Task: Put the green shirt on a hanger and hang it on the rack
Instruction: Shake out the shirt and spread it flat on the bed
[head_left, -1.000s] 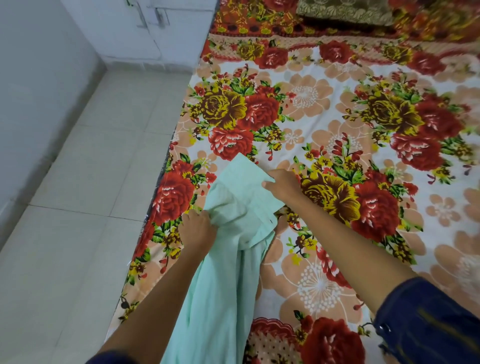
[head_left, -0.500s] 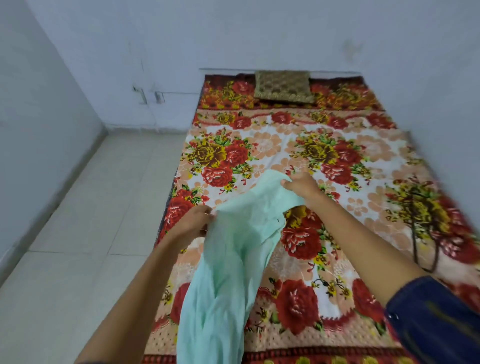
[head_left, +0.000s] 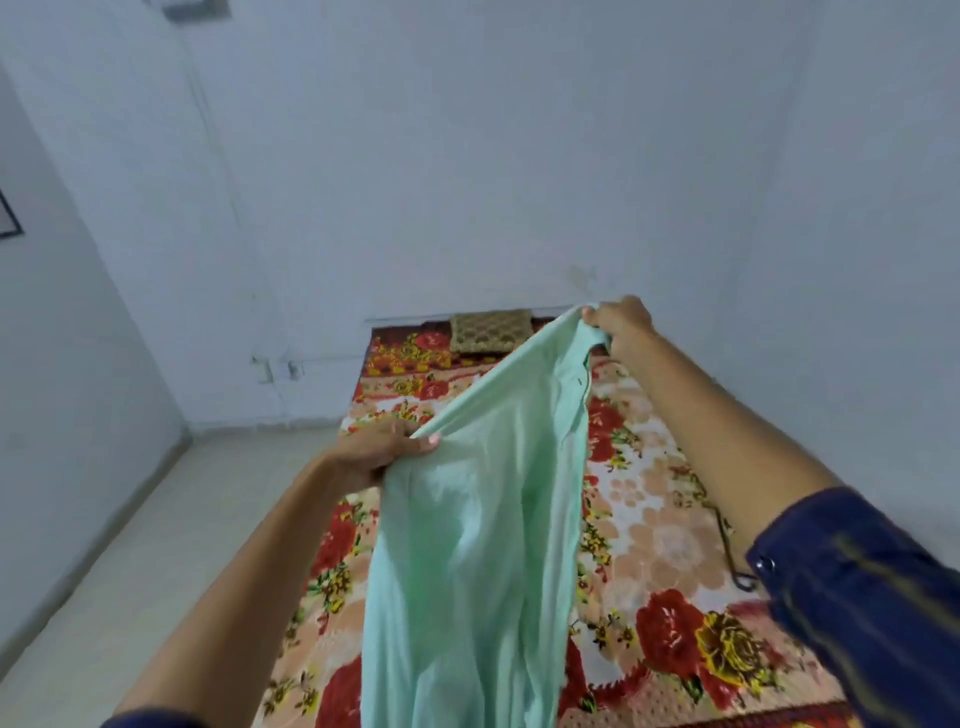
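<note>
The pale green shirt (head_left: 478, 545) hangs in the air in front of me, held up above the bed. My left hand (head_left: 379, 452) grips its upper edge at the lower left. My right hand (head_left: 618, 327) pinches the top corner higher up and farther away. The cloth stretches between both hands and drapes down out of the bottom of the frame. A dark thin hanger (head_left: 727, 545) lies on the bed at the right, partly hidden behind my right forearm. No rack is in view.
The bed with a red and yellow floral sheet (head_left: 649, 519) fills the middle and right. A brown patterned pillow (head_left: 491, 331) lies at its far end against the white wall. Pale tiled floor (head_left: 156, 545) runs along the left.
Both hands have lifted the shirt up off the bed, the right hand rising highest. The view has tilted up from the bed to the wall.
</note>
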